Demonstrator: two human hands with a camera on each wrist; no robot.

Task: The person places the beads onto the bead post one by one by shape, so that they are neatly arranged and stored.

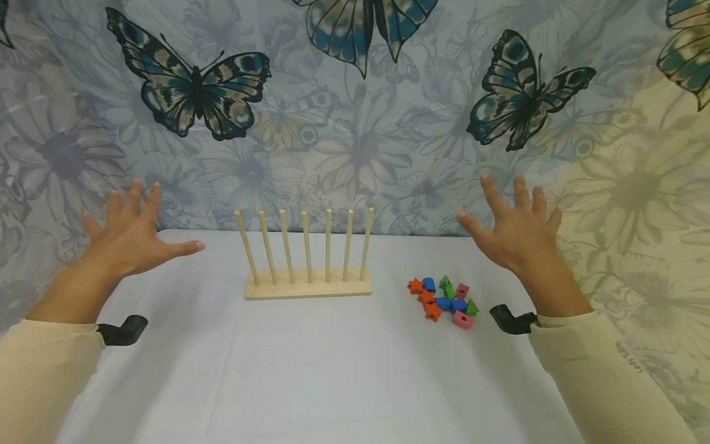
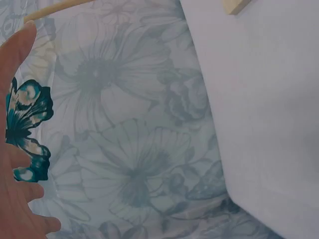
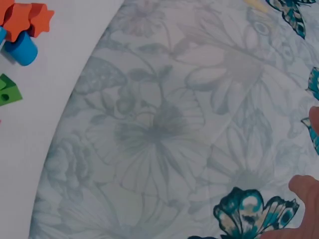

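My left hand (image 1: 130, 237) is raised at the left with fingers spread, holding nothing. On the other side my right hand (image 1: 518, 231) is held up the same way, its fingers apart and nothing in it. Between them a wooden peg rack (image 1: 307, 290) stands on the table, with several upright thin pegs in a row, all bare. Right of the rack, nearer my right hand, lies a loose cluster of small beads: orange stars (image 1: 432, 311), blue cylinders (image 1: 429, 284), green triangular ones (image 1: 471, 308) and pink ones (image 1: 463, 319) with holes.
A white cloth covers the table (image 1: 299, 370). Behind its far edge hangs a fabric backdrop (image 1: 360, 148) with flowers and butterflies. A black strap piece (image 1: 124, 331) sticks out at the left cuff, and another black piece (image 1: 511, 320) at the right cuff.
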